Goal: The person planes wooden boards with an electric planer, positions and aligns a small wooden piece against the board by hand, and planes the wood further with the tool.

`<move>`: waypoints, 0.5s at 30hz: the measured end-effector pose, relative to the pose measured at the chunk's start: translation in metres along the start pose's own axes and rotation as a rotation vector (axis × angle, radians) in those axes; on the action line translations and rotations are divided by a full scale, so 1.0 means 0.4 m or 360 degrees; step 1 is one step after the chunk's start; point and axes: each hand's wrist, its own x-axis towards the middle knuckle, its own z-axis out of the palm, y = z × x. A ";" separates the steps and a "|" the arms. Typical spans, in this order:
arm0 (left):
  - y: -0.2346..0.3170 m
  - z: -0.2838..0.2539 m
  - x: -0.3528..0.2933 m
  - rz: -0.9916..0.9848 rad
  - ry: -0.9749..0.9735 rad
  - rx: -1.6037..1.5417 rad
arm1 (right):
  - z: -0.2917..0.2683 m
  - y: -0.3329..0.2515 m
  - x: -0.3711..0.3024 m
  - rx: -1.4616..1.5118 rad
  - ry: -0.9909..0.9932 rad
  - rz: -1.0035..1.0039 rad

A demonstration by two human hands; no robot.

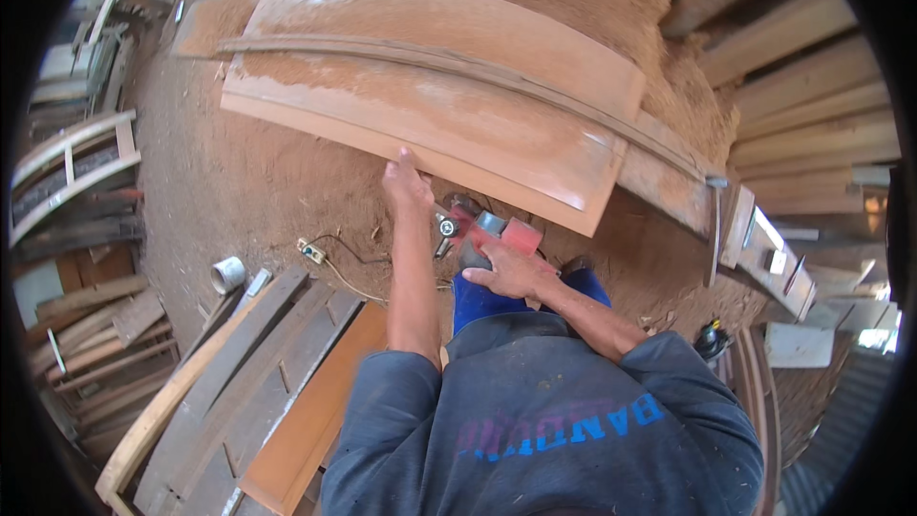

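Observation:
My left hand (409,185) is at the near long edge of a pale wooden panel (430,115), one digit over the edge and the other fingers partly hidden. My right hand (511,272) is closed round a red and grey electric power planer (519,237), held in front of my blue trousers below the panel. A dark round knob or dial shows on the planer's left side. Sawdust covers much of the panel's face, and a long narrow wooden strip (458,64) lies lengthwise across it.
A wooden bench beam (669,177) runs out to the right from the panel. An extension socket (311,250) with a cord lies on the dirt floor near a white pipe piece (227,274). Stacked boards (239,392) stand lower left; thick planks (812,115) lie right.

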 end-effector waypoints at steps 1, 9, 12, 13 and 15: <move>-0.040 -0.008 -0.036 -0.0081 0.0024 0.0023 | 0.012 0.042 -0.017 0.0031 0.0020 -0.0012; -0.339 0.017 -0.304 -0.0320 -0.0249 0.0002 | 0.020 0.256 -0.166 -0.0125 0.0224 0.0016; -0.399 0.011 -0.351 -0.0381 -0.0379 -0.0020 | 0.013 0.270 -0.202 -0.0034 0.0229 0.0231; -0.404 0.011 -0.350 -0.0443 -0.0458 -0.0053 | 0.017 0.283 -0.205 -0.0038 0.0222 0.0222; -0.385 0.001 -0.327 -0.0470 -0.0469 -0.0040 | 0.025 0.299 -0.206 -0.0072 0.0336 0.0298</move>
